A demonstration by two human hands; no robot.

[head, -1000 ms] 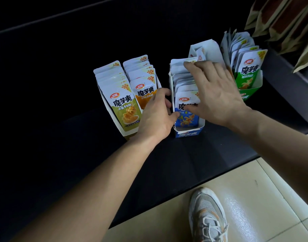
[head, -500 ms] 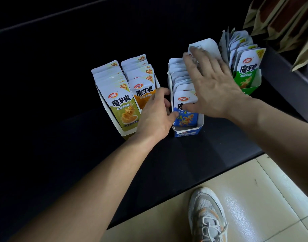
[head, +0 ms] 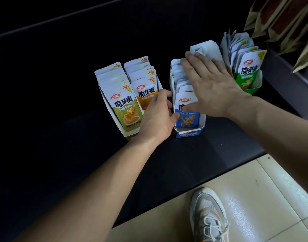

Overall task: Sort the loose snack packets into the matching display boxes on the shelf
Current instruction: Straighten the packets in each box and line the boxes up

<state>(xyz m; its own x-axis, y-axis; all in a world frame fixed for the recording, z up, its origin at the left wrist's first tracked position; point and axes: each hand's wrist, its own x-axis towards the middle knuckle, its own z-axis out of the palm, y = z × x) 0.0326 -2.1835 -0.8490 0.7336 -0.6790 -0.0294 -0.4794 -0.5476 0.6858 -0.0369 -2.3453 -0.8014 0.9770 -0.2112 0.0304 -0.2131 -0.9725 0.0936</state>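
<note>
Slid rearward since before, the right hand [head: 214, 84] lies flat, fingers straight, on the blue packets [head: 188, 119] standing in the blue display box [head: 188, 135] on the shelf [head: 167, 163]. The left hand [head: 156, 117] grips the box's left wall; best keep bracing and press the tops evenly.

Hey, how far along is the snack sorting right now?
Mostly done, it seems: the olive row, the orange row and the green box stand full. In hand: the left hand grips the side of the blue box while the right hand lies flat on the blue packets. Left: no loose packets show, so probably only tidying.
</note>
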